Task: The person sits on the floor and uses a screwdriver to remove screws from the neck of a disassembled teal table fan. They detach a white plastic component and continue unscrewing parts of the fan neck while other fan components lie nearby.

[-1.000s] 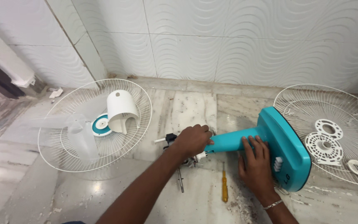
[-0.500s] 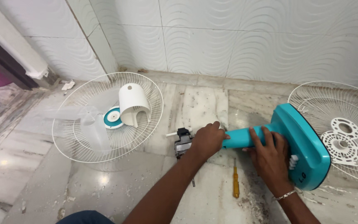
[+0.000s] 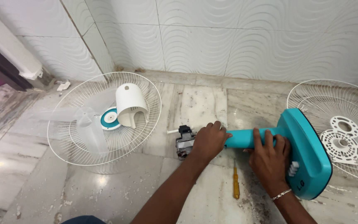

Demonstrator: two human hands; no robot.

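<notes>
Since earlier, hands barely shifted. Left hand (image 3: 207, 140) grips bare motor (image 3: 184, 142); right hand (image 3: 269, 157) clasps teal stand neck (image 3: 245, 138), floor centre. Best keep neck pinned, motor square.

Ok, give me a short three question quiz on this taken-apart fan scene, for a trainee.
1. True or false: the yellow-handled screwdriver is held in the right hand.
2. Which hand covers the bare metal fan motor: A left, B right?
3. Fill in: the white plastic motor cover lies on the ___ white wire fan guard.

Key: 1 false, it lies on the marble floor while that hand grips the teal plastic fan stand. 2 A, the left hand. 3 left.
</notes>
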